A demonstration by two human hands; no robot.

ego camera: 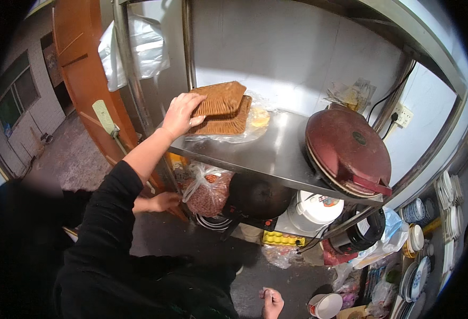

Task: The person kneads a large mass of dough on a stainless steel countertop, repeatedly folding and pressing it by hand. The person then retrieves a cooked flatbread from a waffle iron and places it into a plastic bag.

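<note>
My left hand (180, 115) grips the edge of a brown woven basket (222, 99), which is tilted. A second woven basket (238, 121) lies below it on clear plastic film (214, 138) on the steel shelf (253, 153). Beside the baskets, something yellowish (259, 117) shows under the plastic; I cannot tell what it is. Low in the picture, my right hand (273, 304) hangs over the dark floor with its fingers curled, and nothing shows in it.
A red round electric griddle (349, 147) stands at the shelf's right end. Below are a bag of reddish contents (208, 195), a black pan (259, 195) and a white lidded bucket (315, 211). Another person's hand (160, 202) is near the bag. Stacked plates (415, 279) line the right.
</note>
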